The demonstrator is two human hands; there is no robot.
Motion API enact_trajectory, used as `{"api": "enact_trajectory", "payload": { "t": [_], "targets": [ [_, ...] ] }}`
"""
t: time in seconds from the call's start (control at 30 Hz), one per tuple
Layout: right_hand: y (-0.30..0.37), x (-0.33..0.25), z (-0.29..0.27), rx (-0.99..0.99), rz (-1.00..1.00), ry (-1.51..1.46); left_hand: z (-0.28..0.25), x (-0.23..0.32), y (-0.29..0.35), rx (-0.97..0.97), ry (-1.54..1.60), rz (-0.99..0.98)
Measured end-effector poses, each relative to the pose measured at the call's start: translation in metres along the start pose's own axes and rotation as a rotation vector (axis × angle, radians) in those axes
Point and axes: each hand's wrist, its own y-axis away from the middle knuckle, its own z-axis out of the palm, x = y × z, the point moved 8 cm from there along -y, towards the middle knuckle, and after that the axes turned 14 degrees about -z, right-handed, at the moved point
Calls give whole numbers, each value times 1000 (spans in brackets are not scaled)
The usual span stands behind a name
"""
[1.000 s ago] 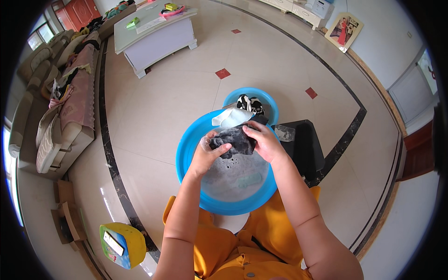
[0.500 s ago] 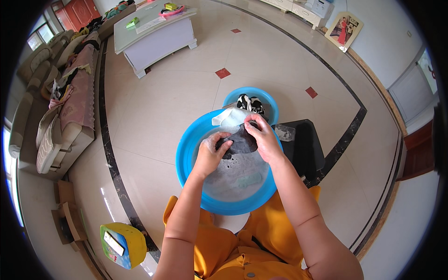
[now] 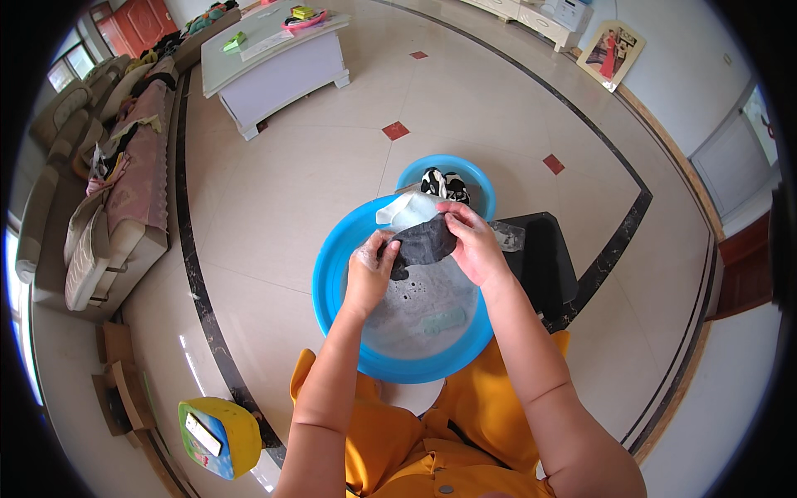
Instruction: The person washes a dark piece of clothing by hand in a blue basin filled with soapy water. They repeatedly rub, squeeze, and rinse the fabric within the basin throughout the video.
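Observation:
A small dark grey cloth (image 3: pixel 423 243) is stretched between my two hands above a large blue basin (image 3: pixel 336 278) of soapy water. My left hand (image 3: pixel 372 272) grips its lower left edge. My right hand (image 3: pixel 471 241) grips its upper right edge. A white cloth (image 3: pixel 404 211) lies over the basin's far rim, just behind the dark one. A pale green piece (image 3: pixel 441 321) lies under the water near the basin's front. I sit behind the basin in orange clothes.
A smaller blue basin (image 3: pixel 475 178) with black-and-white items stands beyond the big one. A black stool (image 3: pixel 544 257) is at the right. A yellow and blue container (image 3: pixel 217 435) is at the lower left. A white low table (image 3: pixel 274 66) and sofas (image 3: pixel 108 207) stand farther off.
The bunched dark cloth has been pulled out flatter between my hands. My left hand has dropped slightly lower over the water.

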Motion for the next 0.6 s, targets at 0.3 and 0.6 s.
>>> {"api": "enact_trajectory", "payload": {
  "t": [0.3,0.6],
  "targets": [
    [0,-5,-8,-65,-70,634,-7,0,0,91,-46,-72],
    [3,-6,9,-219,-328,964,-1,-38,-6,44,310,-257]
  ]
}}
